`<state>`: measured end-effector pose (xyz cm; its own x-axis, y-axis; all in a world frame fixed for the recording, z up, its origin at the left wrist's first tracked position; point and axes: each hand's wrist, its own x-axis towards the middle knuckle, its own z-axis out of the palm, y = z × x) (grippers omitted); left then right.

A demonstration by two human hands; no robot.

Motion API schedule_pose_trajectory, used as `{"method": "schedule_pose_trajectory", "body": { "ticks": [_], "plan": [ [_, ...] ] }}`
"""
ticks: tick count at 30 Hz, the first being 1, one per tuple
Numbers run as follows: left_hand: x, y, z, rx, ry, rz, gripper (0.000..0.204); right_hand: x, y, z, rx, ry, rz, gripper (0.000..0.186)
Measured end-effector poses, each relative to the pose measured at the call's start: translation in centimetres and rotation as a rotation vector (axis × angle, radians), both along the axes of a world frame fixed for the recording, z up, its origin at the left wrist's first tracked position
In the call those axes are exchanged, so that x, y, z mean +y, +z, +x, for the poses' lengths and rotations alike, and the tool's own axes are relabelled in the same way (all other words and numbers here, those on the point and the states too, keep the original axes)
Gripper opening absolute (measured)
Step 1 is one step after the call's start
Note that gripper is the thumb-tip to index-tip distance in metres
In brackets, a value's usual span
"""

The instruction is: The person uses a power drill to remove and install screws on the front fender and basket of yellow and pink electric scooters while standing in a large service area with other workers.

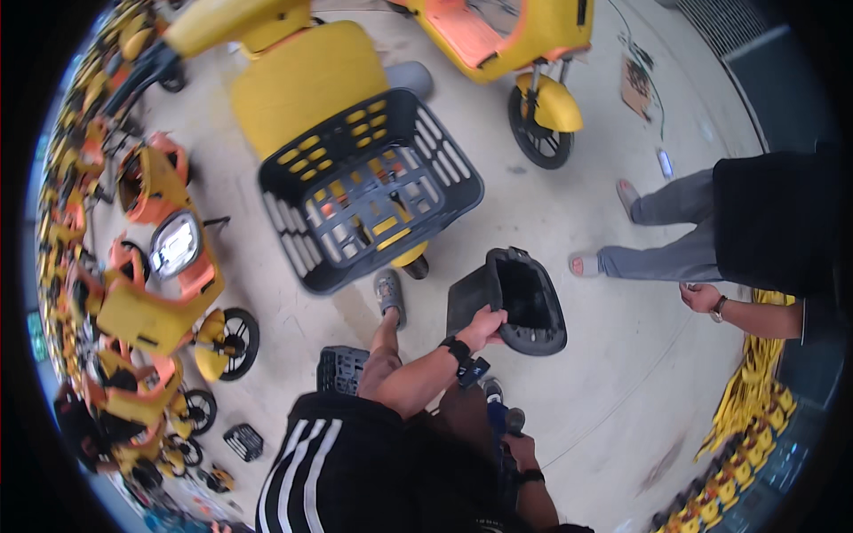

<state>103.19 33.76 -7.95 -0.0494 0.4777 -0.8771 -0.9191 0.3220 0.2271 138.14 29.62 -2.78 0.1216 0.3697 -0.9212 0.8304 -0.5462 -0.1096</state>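
Note:
My left hand (484,325) grips the near rim of a black moulded seat tub (524,302), which is tilted with its hollow side facing up just above the concrete floor. My left wrist carries a black band. Lower down, my right hand (522,449) is closed around a tool with a blue and grey handle (503,417), held close to my body and pointing toward the tub. Ahead of me stands a yellow scooter (302,84) with a large black plastic basket (373,191) mounted on it. My sandalled foot (388,298) rests just below that basket.
Another person in grey trousers and a black top (764,222) stands to the right, one hand (702,298) hanging. Yellow and orange scooters (164,284) crowd the left side, another (511,40) is at the top. Small black baskets (342,369) lie on the floor; yellow parts (755,391) pile at right.

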Motion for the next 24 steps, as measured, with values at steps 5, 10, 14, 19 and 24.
{"method": "schedule_pose_trajectory", "body": {
  "ticks": [5, 10, 14, 19, 24],
  "plan": [
    [-11.1, 2.9, 1.1, 0.243, -0.14, -0.099, 0.016, 5.2, 0.5, -1.1, 0.024, 0.096, -0.106, 0.028],
    [-19.2, 6.3, 2.9, 0.454, -0.133, -0.202, 0.025, 10.7, -3.4, 2.3, -0.057, 0.263, -0.217, 0.038],
    [-27.2, 5.7, 4.6, 0.691, -0.041, -0.563, 0.029, 12.8, -2.7, -2.5, -0.121, 0.509, -0.254, 0.045],
    [-36.2, 4.3, 9.5, 0.768, 0.332, -0.662, 0.029, 11.7, -0.9, -11.9, -0.101, 0.819, -0.242, 0.049],
    [-44.5, 2.0, 12.5, 0.352, 0.895, -0.767, 0.028, 7.6, 1.6, -22.6, 0.002, 1.092, -0.131, 0.035]
  ]
}}
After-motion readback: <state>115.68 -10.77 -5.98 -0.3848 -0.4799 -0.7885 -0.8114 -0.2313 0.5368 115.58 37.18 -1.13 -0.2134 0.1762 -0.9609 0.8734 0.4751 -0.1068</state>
